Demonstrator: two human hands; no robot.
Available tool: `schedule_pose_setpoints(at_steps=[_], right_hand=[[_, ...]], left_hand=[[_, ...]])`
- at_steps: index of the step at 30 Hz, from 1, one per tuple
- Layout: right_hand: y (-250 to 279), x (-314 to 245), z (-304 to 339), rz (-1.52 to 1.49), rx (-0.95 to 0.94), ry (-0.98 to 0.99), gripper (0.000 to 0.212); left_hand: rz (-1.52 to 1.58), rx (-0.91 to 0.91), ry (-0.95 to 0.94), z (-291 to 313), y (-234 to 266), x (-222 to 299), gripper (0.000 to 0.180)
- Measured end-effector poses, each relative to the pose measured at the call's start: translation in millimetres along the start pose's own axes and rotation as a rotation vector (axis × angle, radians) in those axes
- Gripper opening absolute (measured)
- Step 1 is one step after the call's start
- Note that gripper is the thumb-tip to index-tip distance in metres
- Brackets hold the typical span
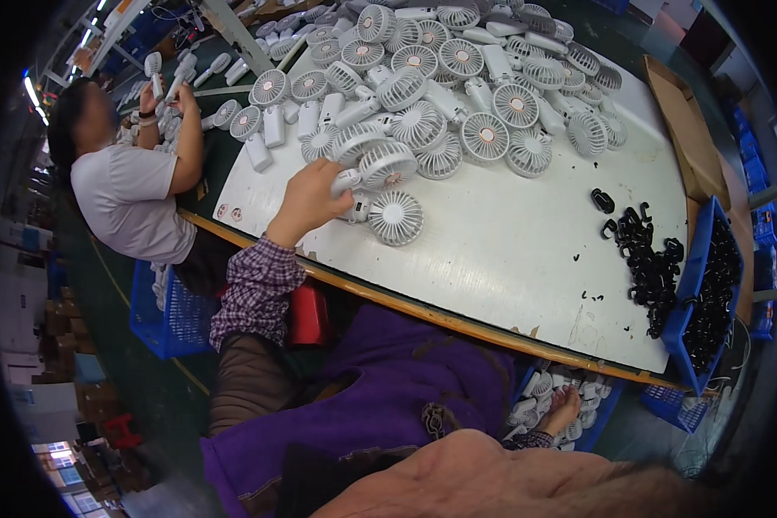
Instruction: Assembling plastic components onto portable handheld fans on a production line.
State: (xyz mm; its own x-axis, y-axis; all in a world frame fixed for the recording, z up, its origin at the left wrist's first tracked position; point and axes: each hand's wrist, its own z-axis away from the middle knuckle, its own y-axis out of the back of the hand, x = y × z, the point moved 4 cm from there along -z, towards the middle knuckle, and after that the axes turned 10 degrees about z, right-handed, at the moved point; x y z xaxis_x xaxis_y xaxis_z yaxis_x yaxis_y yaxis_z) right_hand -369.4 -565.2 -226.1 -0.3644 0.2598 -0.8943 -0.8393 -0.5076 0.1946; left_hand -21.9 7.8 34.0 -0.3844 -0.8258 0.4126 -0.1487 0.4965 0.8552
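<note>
My left hand (312, 205) is closed round the handle of a white handheld fan (387, 166), held over the near edge of a big pile. Just below it, another white fan (396, 217) with a round grille lies on the white tabletop (492, 237). Down at the lower right, beside the table's front edge, my right hand (563, 412) is among white fans (540, 393) in a blue crate. Its fingers look apart and I see nothing gripped in them, though fans partly surround it.
Many fans (462, 59) cover the table's far half. Black hook-like loops (643, 250) lie at the right, beside a blue bin (678, 332) of black pieces. A cardboard piece (686, 129) stands behind. At the left, a co-worker (134, 190) holds fans near another blue crate (173, 311).
</note>
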Motion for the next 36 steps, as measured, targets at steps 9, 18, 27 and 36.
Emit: schedule_pose_setpoints(at_steps=[9,18,27,36], right_hand=[[-52.0,-166.0,75.9,-0.063,0.086,0.317,0.017],[-237.4,-281.4,153.4,-0.250,-1.062,0.724,0.100],[-228.4,-281.7,156.6,0.223,-0.457,0.941,0.041],[-253.3,-243.7,117.7,0.162,-0.675,0.594,0.027]], left_hand=[[1.673,-0.375,0.502,27.4,-49.7,54.1,0.045],[2.413,-1.777,0.477,70.0,-158.8,221.5,0.053],[1.381,-0.814,0.457,39.1,-159.5,215.9,0.037],[1.124,-0.405,0.300,31.3,-146.4,197.3,0.026]])
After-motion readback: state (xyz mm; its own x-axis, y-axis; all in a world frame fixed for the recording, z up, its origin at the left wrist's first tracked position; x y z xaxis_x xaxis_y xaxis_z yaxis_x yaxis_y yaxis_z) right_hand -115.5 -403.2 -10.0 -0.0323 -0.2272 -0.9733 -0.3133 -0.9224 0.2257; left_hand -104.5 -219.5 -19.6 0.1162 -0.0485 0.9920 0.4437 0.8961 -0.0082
